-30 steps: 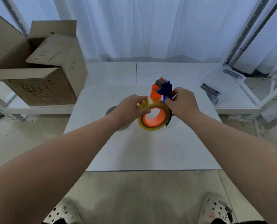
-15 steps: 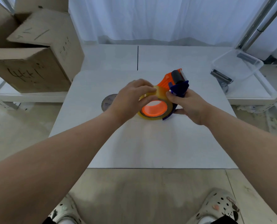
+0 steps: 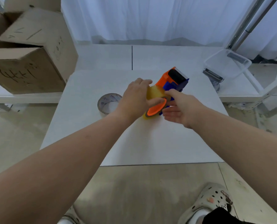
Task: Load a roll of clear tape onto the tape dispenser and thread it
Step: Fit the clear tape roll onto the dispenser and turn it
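Tape roll (image 3: 154, 94) sits on the dispenser (image 3: 173, 80) hub over the table (image 3: 134, 143), left hand (image 3: 135, 97) gripping it, right hand (image 3: 179, 107) fingers spread (thumb touching the roll), so loose tape could stick to itself.

One head-worn wide-angle view, looking forward and down.

We look from above our own forearms onto a white table (image 3: 150, 143), close enough that both arms fill the lower corners. The lens faces a white curtain (image 3: 150, 18) at the far side, takes in a cardboard box (image 3: 29, 62) at left, and reaches the floor and a shoe (image 3: 213, 199) below. There is no second view to share the scene.
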{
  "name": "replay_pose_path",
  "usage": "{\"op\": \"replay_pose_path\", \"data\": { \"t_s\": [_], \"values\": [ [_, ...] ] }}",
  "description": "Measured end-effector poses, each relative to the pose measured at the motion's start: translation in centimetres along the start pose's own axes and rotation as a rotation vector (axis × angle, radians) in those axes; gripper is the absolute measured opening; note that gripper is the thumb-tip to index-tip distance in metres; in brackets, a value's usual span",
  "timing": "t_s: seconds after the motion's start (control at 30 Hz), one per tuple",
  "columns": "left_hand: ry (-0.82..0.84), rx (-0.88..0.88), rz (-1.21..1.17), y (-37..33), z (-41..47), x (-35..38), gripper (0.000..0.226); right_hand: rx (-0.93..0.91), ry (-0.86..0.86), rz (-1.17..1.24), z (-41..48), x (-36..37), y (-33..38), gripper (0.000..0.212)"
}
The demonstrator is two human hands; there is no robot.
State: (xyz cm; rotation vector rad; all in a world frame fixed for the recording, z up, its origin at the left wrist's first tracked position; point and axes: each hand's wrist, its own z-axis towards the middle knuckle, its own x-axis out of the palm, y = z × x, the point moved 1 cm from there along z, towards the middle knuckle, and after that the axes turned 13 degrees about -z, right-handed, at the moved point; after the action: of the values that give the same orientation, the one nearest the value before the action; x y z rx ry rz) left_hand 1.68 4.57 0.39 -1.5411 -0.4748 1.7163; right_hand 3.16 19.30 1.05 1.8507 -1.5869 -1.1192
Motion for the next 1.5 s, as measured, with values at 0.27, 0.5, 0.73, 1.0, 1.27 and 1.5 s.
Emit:
{"op": "replay_pose_path", "data": {
  "t_s": [0.27,0.5,0.73,1.0,1.27,1.5],
  "values": [
    [-0.029,-0.054,-0.185,0.2,-1.2,-2.6,0.022,-0.040,0.156,0.074,-0.5,3.5,0.7,0.028],
    [-0.078,-0.051,-0.303,1.1,-0.9,-2.9,0.063,-0.190,0.304,-0.139,-1.0,2.0,1.3,0.017],
    [-0.230,-0.292,-0.660,0.9,-0.3,-2.5,0.071,-0.356,0.327,-0.371,-0.8,0.2,-0.5,0.014],
    [0.097,-0.631,-0.626,0.1,-1.7,0.0,0.052,-0.377,0.409,-0.245,-0.9,0.3,-1.8,0.030],
    [0.154,-0.538,-0.875,-0.1,-2.1,0.1,0.026,-0.165,0.179,-0.042,-0.8,0.6,-0.5,0.031],
    [0.266,-0.520,-0.951,0.6,-2.7,-0.9,0.032,-0.053,0.172,-0.027,-1.2,1.3,0.3,0.025]
  ]
}}
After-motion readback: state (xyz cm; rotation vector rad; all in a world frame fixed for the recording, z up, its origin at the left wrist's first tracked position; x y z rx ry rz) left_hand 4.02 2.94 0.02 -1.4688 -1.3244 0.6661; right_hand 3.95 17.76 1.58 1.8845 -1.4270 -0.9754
